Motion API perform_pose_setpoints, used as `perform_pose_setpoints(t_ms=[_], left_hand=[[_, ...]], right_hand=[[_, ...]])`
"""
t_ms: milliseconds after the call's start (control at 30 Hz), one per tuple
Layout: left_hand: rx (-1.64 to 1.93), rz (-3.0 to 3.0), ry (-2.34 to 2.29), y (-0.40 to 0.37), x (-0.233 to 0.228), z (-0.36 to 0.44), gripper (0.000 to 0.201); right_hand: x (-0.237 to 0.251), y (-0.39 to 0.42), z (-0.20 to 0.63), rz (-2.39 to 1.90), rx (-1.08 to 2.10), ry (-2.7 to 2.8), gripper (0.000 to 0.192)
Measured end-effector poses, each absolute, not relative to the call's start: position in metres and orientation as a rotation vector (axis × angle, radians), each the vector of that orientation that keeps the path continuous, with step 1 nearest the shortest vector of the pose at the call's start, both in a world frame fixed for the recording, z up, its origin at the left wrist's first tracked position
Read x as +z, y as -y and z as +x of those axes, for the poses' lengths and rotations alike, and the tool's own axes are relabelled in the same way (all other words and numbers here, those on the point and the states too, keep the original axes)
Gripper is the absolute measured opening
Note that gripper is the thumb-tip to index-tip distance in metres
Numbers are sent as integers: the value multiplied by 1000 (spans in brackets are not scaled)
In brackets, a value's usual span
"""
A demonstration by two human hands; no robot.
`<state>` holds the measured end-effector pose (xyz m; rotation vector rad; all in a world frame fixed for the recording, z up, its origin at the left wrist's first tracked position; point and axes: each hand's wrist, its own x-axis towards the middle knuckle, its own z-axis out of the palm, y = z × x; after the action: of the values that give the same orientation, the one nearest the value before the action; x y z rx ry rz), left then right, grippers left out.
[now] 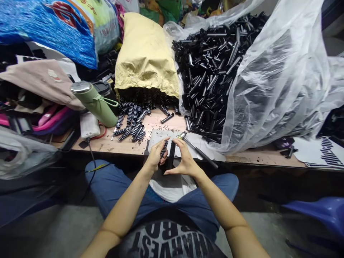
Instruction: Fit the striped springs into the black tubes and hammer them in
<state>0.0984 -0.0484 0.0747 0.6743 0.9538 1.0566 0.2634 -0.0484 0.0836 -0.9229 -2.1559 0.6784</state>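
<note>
I sit at a low wooden workbench (258, 157), its top scuffed and dotted with dark specks. Under it I see grey concrete floor (48, 229), dull and shadowed. A blue plastic stool (319, 211) stands at my right, near the bench edge. Behind the bench, bags and cloth pile up so high that no wall shows: a blue woven sack (53, 25) at the far left, a beige cloth (40, 79) below it. The light is even and cool (its source is out of sight).
</note>
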Motion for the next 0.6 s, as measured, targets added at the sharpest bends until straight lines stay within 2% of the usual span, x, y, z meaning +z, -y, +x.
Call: perform_pose_setpoints(t_ms=[300, 400, 600], left_hand=[[1160, 557, -1042, 46, 67, 114, 46], [1072, 530, -973, 45, 70, 115, 46], [1161, 542, -1047, 40, 75, 119, 54]], right_hand=[[80, 45, 256, -840, 749, 2154, 123], [75, 43, 256, -844, 762, 2140, 121], [72, 39, 258, -948, 755, 2095, 123]])
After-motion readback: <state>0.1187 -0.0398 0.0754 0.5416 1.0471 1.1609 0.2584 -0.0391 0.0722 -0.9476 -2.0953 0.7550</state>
